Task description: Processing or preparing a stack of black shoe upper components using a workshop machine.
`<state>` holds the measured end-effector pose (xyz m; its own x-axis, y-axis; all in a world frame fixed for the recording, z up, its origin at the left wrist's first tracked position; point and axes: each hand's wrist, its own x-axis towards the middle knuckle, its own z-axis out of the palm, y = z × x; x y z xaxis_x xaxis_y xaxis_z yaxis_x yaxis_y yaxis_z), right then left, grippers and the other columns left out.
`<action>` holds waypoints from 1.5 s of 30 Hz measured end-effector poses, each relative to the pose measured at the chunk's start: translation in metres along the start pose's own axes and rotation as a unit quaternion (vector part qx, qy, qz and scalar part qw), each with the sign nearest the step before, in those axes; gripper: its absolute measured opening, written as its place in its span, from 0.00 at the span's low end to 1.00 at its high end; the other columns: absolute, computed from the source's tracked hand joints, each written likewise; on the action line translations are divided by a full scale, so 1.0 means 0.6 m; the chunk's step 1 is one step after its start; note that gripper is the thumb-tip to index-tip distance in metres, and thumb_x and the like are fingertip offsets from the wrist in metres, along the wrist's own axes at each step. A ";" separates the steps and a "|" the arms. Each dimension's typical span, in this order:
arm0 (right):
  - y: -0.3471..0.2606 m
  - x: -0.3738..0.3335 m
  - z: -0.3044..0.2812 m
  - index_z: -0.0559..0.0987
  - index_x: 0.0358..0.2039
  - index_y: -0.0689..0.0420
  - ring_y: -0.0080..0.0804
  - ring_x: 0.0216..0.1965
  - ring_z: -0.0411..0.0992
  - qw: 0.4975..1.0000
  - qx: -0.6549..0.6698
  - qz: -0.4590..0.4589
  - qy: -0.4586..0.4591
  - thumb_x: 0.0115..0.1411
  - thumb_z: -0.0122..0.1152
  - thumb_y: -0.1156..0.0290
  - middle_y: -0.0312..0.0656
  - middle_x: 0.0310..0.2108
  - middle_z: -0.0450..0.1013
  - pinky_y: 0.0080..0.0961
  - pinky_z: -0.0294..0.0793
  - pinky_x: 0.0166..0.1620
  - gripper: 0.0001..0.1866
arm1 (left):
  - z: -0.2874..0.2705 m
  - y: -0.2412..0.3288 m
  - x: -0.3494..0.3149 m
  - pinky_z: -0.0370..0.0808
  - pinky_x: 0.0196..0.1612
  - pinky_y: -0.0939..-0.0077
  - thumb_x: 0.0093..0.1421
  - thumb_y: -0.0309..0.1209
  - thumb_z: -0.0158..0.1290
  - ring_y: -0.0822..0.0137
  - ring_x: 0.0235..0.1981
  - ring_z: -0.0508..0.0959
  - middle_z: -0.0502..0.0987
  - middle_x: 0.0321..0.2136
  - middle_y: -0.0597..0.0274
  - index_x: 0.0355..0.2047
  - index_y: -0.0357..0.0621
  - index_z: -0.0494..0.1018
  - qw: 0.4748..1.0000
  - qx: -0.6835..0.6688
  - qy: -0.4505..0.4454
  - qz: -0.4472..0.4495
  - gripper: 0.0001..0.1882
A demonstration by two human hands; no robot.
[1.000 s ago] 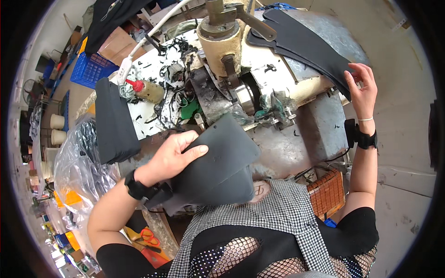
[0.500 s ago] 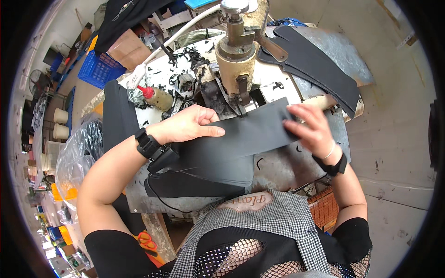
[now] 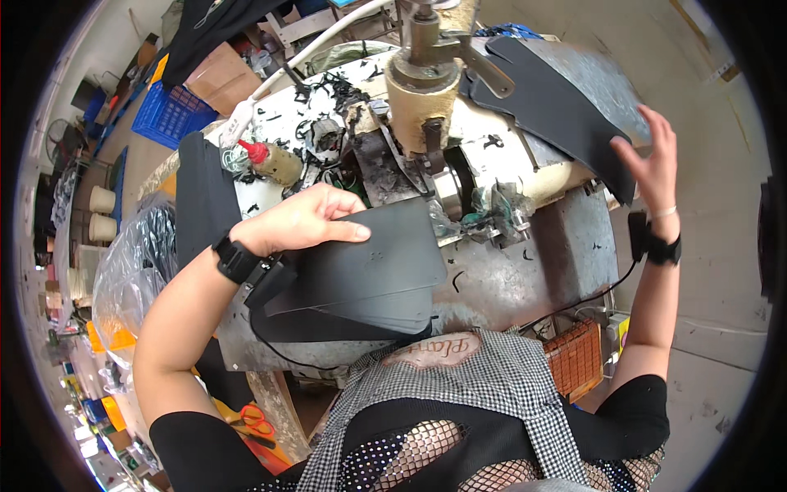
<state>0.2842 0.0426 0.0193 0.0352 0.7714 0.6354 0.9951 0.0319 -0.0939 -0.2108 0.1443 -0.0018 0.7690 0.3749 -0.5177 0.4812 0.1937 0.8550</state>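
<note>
My left hand (image 3: 307,220) is closed on a flat black leather-like piece (image 3: 369,258), its thumb lying on top and its other fingers partly hidden beneath. That piece rests over more black pieces (image 3: 385,307) fanned out on the metal work surface near my body. My right hand (image 3: 654,160) is raised at the right with its fingers apart, holding nothing. It is beside the near end of a stack of long black pieces (image 3: 557,107); whether it touches them I cannot tell. Straight ahead stands a cream machine (image 3: 422,90) with a metal lever, just beyond the held piece.
Black scraps (image 3: 332,90) litter the white tabletop left of the machine. A bottle with a red cap (image 3: 275,162) lies among them. Another black stack (image 3: 205,193) sits at the left edge. Thin cables run from both wrists. A blue crate (image 3: 170,115) stands farther off.
My right hand has left the held piece and swung right toward the stack. My left hand has drawn the piece slightly left and nearer, uncovering the front of the machine.
</note>
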 end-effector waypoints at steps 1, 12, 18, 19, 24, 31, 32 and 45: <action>-0.042 -0.016 0.001 0.73 0.54 0.57 0.46 0.56 0.66 0.994 0.080 -0.070 -0.014 0.45 0.74 0.62 0.47 0.52 0.70 0.39 0.63 0.59 0.35 | 0.001 0.007 0.007 0.73 0.33 0.85 0.62 0.32 0.58 0.83 0.28 0.75 0.79 0.28 0.70 0.38 0.36 0.76 1.000 -0.015 -0.008 -0.003 0.11; -0.101 0.009 -0.026 0.81 0.34 0.59 0.35 0.39 0.74 0.941 0.288 -0.089 -0.152 0.41 0.62 0.85 0.40 0.33 0.77 0.26 0.72 0.44 0.16 | 0.005 0.018 0.012 0.71 0.45 0.82 0.52 0.26 0.66 0.79 0.37 0.75 0.78 0.38 0.66 0.43 0.38 0.72 1.000 -0.006 -0.023 0.001 0.20; 0.071 0.014 -0.026 0.76 0.47 0.61 0.25 0.39 0.73 0.932 0.256 0.194 -0.166 0.55 0.67 0.71 0.39 0.36 0.77 0.23 0.72 0.46 0.19 | -0.003 0.029 -0.001 0.75 0.43 0.82 0.57 0.25 0.60 0.77 0.35 0.78 0.80 0.35 0.65 0.41 0.35 0.74 1.000 -0.008 -0.016 -0.005 0.12; 0.065 0.012 -0.020 0.75 0.49 0.60 0.28 0.41 0.73 0.978 0.073 0.166 -0.100 0.53 0.69 0.67 0.40 0.38 0.77 0.25 0.72 0.48 0.24 | -0.003 0.027 0.000 0.74 0.43 0.82 0.57 0.25 0.60 0.78 0.35 0.78 0.80 0.34 0.65 0.41 0.35 0.74 1.000 -0.025 -0.012 -0.007 0.12; -0.162 -0.046 0.007 0.71 0.57 0.53 0.49 0.60 0.61 0.940 0.259 -0.130 -0.182 0.35 0.79 0.57 0.48 0.59 0.63 0.43 0.61 0.62 0.46 | 0.010 0.025 0.039 0.73 0.37 0.86 0.60 0.28 0.58 0.82 0.32 0.76 0.79 0.32 0.69 0.40 0.35 0.74 1.000 -0.018 0.013 -0.016 0.10; -0.122 -0.013 -0.016 0.81 0.35 0.60 0.40 0.41 0.73 0.950 0.267 -0.120 -0.107 0.39 0.62 0.84 0.42 0.36 0.77 0.29 0.72 0.45 0.17 | 0.015 0.038 0.020 0.75 0.41 0.83 0.55 0.29 0.64 0.77 0.35 0.78 0.81 0.35 0.63 0.44 0.33 0.74 0.999 0.018 -0.010 0.039 0.18; -0.110 0.007 -0.036 0.81 0.34 0.60 0.33 0.39 0.73 0.948 0.281 -0.085 -0.124 0.46 0.64 0.83 0.40 0.32 0.76 0.26 0.72 0.44 0.12 | 0.010 0.023 0.014 0.75 0.44 0.81 0.53 0.28 0.65 0.76 0.37 0.79 0.81 0.37 0.60 0.46 0.34 0.73 0.999 -0.039 -0.021 0.015 0.21; -0.191 -0.075 0.034 0.71 0.57 0.52 0.53 0.61 0.58 0.934 0.214 -0.175 -0.225 0.31 0.79 0.59 0.51 0.62 0.58 0.48 0.57 0.63 0.48 | 0.003 0.026 0.014 0.75 0.40 0.84 0.59 0.25 0.58 0.80 0.32 0.78 0.81 0.34 0.66 0.40 0.33 0.75 0.997 -0.065 -0.005 -0.030 0.10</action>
<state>0.1665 0.0172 -0.0142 -0.4247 0.8519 0.3065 0.8062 0.5099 -0.3000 -0.1964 0.1489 0.0070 0.7452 0.3497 -0.5678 0.4688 0.3308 0.8190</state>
